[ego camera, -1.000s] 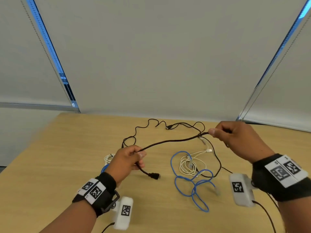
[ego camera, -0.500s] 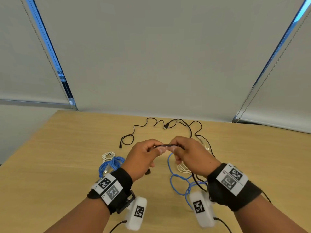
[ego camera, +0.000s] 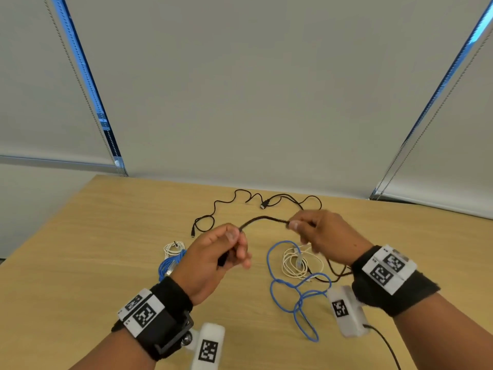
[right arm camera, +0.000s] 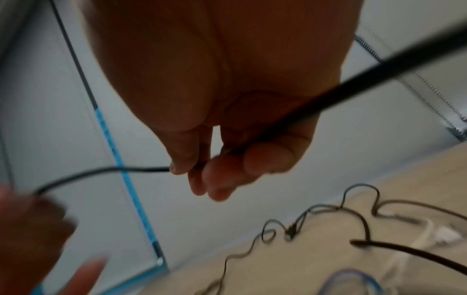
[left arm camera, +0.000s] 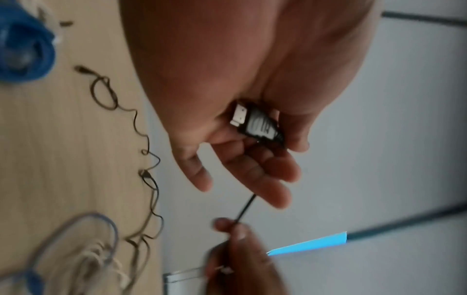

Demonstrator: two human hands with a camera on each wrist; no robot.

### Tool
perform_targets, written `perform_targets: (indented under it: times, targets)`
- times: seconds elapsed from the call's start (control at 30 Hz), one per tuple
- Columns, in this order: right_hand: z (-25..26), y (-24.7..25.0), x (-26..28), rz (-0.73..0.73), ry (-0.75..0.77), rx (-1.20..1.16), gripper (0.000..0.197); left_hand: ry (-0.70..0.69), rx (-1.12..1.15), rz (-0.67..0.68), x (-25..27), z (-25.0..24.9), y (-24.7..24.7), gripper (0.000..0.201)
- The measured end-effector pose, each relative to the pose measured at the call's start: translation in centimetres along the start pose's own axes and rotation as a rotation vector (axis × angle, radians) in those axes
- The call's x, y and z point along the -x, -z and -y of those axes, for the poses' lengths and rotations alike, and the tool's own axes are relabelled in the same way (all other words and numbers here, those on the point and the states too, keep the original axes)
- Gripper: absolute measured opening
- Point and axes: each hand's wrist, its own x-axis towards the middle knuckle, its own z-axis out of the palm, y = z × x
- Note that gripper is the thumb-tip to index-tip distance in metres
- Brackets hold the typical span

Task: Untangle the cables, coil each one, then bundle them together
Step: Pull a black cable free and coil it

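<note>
Above the table [ego camera: 112,236], my left hand [ego camera: 213,260] curls round the black cable [ego camera: 262,219] near its plug [left arm camera: 255,121], my right hand [ego camera: 324,236] pinches it further along; the blue cable [ego camera: 298,297] and white cable [ego camera: 296,264] lie loose below

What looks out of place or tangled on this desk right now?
Nothing looks damaged. The loose blue cable and white cable still overlap in a tangle under the right hand. Both hands pinch the black cable; its plug sits in the left hand.
</note>
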Motion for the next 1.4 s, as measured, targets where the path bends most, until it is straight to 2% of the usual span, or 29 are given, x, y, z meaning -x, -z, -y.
perform_targets:
  times: [0.1, 0.2, 0.27, 0.33, 0.37, 0.4, 0.43, 0.5, 0.57, 0.63, 0.73, 0.8, 0.87, 0.97, 1.07, 1.13, 1.2, 1.3, 1.4]
  targets:
    - [0.4, -3.8, 1.9, 0.207, -0.033, -0.086, 0.019, -0.073, 0.332, -0.007, -0.8, -0.8, -0.5, 0.028]
    - [1.2, -6.6, 4.1, 0.398, -0.035, -0.140, 0.020, -0.141, 0.326, -0.033, -1.6, -1.2, -1.0, 0.027]
    - [1.9, -7.0, 5.0, 0.468, -0.035, -0.197, 0.024, -0.196, 0.083, -0.145, -2.1, -1.0, -1.1, 0.028]
    - [2.6, -6.1, 5.2, 0.454, 0.005, -0.229, 0.011, -0.238, -0.438, -0.228, -2.4, -0.3, -1.0, 0.025]
    - [2.9, -5.1, 5.1, 0.418, 0.038, -0.216, 0.007, -0.229, -0.674, -0.201, -2.4, 0.3, -1.0, 0.022]
    - [3.3, -4.0, 4.9, 0.362, 0.073, -0.195, 0.011, -0.203, -0.815, -0.152, -2.4, 0.8, -1.0, 0.021]
    - [3.5, -2.9, 4.7, 0.291, 0.099, -0.175, 0.016, -0.180, -0.837, -0.099, -2.2, 1.2, -1.1, 0.022]
    - [3.8, -1.0, 4.2, 0.134, 0.124, -0.166, 0.018, -0.130, -0.733, -0.004, -1.8, 1.8, -1.6, 0.028]
    - [3.9, -0.1, 4.0, 0.006, 0.137, -0.202, 0.012, -0.060, -0.584, 0.075, -1.5, 2.0, -2.3, 0.034]
    - [3.9, 0.1, 3.9, -0.045, 0.139, -0.272, 0.005, -0.029, -0.450, 0.135, -1.3, 2.0, -3.1, 0.038]
    - [3.7, 0.2, 3.9, 0.009, 0.168, -0.363, 0.005, -0.082, -0.359, 0.124, -1.2, 1.6, -3.5, 0.039]
    - [3.6, 0.4, 3.8, 0.034, 0.185, -0.350, 0.006, -0.085, -0.321, 0.146, -1.0, 1.2, -3.8, 0.032]
    - [3.5, 0.6, 3.6, 0.066, 0.204, -0.337, 0.007, -0.047, -0.259, 0.186, -0.9, 1.0, -3.9, 0.026]
    - [2.8, 1.3, 2.7, 0.088, 0.222, -0.358, 0.007, 0.033, -0.112, 0.210, -0.6, 0.5, -3.6, 0.027]
    - [1.1, 1.7, 1.7, 0.113, 0.168, -0.540, 0.008, 0.088, 0.084, 0.276, -0.4, -0.2, -3.2, 0.030]
    - [0.1, 0.9, 1.5, 0.206, 0.126, -0.727, 0.007, 0.080, 0.246, 0.344, -0.5, -0.6, -3.2, 0.030]
    - [-0.7, -0.7, 1.6, 0.263, 0.083, -0.811, 0.006, 0.039, 0.414, 0.388, -0.9, -1.2, -3.3, 0.030]
    - [-1.4, -3.9, 2.2, 0.243, 0.051, -0.729, 0.005, -0.033, 0.475, 0.375, -1.6, -2.2, -3.2, 0.031]
    - [-0.9, -6.9, 2.8, 0.211, 0.063, -0.529, 0.006, -0.072, 0.483, 0.283, -2.3, -2.3, -2.9, 0.035]
